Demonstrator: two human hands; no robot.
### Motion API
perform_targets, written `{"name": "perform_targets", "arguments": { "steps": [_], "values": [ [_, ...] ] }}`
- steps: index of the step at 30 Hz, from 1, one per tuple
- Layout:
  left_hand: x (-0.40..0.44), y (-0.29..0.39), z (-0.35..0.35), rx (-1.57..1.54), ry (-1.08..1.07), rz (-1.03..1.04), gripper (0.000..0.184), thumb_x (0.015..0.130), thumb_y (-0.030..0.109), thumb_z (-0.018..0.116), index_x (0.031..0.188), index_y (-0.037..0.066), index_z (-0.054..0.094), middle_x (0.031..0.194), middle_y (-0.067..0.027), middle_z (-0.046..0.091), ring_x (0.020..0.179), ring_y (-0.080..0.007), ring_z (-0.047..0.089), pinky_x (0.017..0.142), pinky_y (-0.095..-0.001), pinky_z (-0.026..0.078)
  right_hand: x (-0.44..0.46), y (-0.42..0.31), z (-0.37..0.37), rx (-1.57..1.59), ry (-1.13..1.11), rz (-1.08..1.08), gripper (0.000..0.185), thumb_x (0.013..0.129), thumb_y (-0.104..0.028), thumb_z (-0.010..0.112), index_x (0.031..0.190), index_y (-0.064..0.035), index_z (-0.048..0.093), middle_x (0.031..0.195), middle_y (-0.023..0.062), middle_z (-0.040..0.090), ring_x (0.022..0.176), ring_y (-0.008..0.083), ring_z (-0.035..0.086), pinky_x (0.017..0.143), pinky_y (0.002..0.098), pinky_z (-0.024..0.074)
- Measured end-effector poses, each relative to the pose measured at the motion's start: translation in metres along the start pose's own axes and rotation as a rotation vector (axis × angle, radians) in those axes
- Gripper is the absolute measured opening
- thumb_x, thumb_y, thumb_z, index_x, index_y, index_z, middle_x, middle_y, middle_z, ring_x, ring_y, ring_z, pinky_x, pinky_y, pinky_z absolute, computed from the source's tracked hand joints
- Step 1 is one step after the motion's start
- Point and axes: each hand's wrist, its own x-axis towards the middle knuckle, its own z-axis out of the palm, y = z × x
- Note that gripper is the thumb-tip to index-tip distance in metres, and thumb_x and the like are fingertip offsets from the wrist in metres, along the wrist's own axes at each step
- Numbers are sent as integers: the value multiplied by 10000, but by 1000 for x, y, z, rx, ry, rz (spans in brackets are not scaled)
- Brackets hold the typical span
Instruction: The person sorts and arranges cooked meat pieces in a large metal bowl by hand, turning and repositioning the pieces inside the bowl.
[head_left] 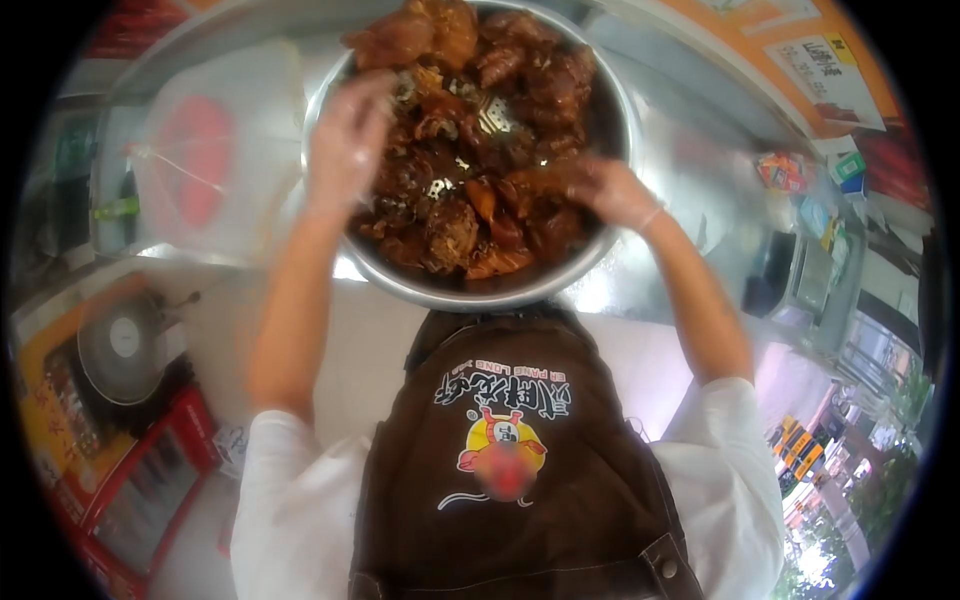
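A large round metal basin [460,298] holds several pieces of glossy brown braised meat [505,235], with holes of a perforated surface showing between them. My left hand [350,140] is over the basin's left side, beside the meat; its fingers are smeared by motion. On the right, my right hand [615,192] reaches over the rim, its fingers bent and closed on a brown piece of meat [550,190] whose outline merges with the pile. Both hands have a shine like thin clear gloves.
The basin stands on a shiny metal counter [690,150] close against my brown apron [520,400]. At left lies a cloudy plastic bag [260,130] with a red round shape. Packets [785,172] and a price sign [825,75] are at right. A round pan-like lid [122,338] sits lower left.
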Motion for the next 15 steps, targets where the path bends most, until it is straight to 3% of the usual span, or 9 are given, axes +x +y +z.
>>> {"name": "perform_targets", "arguments": {
  "steps": [2,3,5,7,9,15],
  "values": [
    [-43,31,22,-25,-147,-36,273,1047,195,659,1261,49,746,1262,-179,750,1173,-318,718,1040,-417,579,-21,-1,18,-293,-24,55,496,961,-289,774,1358,-7,681,1215,239,746,1084,370,739,981,470,577],
    [-61,26,37,-51,-245,-42,251,1052,202,693,1274,95,744,1292,-136,736,1188,-250,702,1017,-387,596,-27,9,30,-326,8,-46,583,911,-323,802,1395,-29,662,1228,226,716,1116,395,708,1001,469,567],
    [-93,33,64,7,-354,-53,248,1023,132,706,1263,83,744,1270,-149,732,1122,-265,728,968,-351,611,-45,-2,45,-449,-21,-119,636,885,-321,817,1428,-41,638,1260,210,682,1147,391,684,1010,469,559],
    [-118,30,86,-78,-332,-50,262,968,52,701,1227,40,739,1161,-163,737,974,-277,741,856,-364,607,-50,-12,59,-669,-135,-138,833,813,-332,854,1538,-71,538,1360,178,576,1233,383,607,1030,473,537],
    [-133,39,96,-142,-320,-118,284,920,16,684,1198,30,742,1087,-177,728,925,-323,734,830,-406,589,-52,-17,70,-655,-109,-111,856,819,-338,852,1558,-70,512,1379,178,568,1236,381,602,1027,478,536],
    [-154,45,110,-110,-260,-114,227,940,56,694,1157,36,756,1043,-175,722,897,-349,715,806,-417,567,-49,-22,88,-681,-64,1,897,846,-365,846,1595,-61,457,1422,206,543,1224,396,605,987,483,552]
  ]
}}
